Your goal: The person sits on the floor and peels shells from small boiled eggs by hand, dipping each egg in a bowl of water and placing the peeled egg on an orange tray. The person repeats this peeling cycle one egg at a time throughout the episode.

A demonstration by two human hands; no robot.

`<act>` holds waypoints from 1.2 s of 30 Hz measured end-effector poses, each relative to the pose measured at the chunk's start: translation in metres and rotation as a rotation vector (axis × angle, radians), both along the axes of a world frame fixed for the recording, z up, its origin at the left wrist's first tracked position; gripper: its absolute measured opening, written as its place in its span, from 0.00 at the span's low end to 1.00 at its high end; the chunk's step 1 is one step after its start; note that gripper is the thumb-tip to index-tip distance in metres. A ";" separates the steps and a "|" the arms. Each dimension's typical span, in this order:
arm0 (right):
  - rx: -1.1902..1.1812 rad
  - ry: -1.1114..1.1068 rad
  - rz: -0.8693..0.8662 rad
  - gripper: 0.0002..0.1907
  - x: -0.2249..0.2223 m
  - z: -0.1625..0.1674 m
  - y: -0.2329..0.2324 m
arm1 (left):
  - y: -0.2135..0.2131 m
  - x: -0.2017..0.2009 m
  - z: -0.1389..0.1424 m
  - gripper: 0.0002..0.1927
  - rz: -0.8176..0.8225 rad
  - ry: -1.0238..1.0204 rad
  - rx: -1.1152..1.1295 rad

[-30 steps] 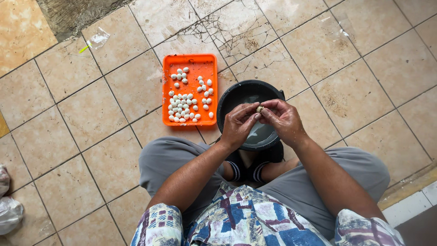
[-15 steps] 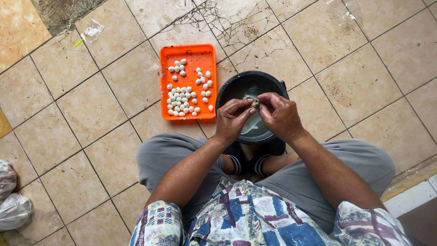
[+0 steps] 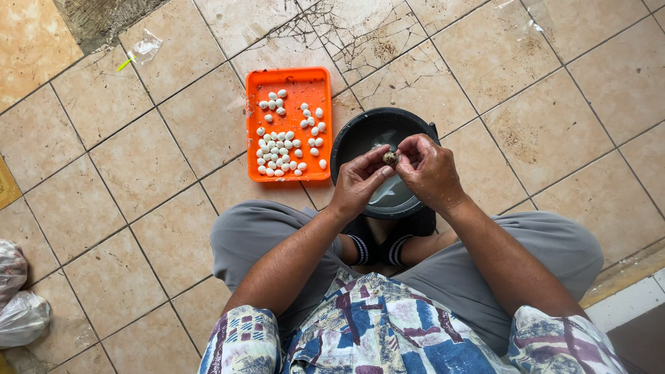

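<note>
We hold a small speckled egg [image 3: 390, 158] between both hands, just over the black bowl [image 3: 353, 138]. Our left hand [image 3: 357, 183] and right hand [image 3: 429, 170] pinch it with fingertips close together. The egg looks wet and tiny, so we think it could slip and drop into the bowl's water. A hard squeeze could squash it. The orange tray [image 3: 289, 79] of white peeled eggs [image 3: 280, 149] sits just beside the bowl, so a bump could scatter them on the floor [image 3: 173, 138].

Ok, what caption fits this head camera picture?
Both hands, left hand and right hand, pinch a small speckled egg over a black bucket.
</note>
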State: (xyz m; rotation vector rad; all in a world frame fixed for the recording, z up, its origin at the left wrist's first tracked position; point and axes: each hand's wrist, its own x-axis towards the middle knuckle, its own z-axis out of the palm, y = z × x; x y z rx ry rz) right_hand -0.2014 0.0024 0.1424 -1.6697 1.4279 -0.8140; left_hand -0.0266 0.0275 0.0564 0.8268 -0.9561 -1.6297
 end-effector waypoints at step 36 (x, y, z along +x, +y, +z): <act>-0.152 0.107 0.188 0.03 -0.008 0.004 -0.004 | -0.002 0.003 -0.006 0.16 -0.043 0.076 0.083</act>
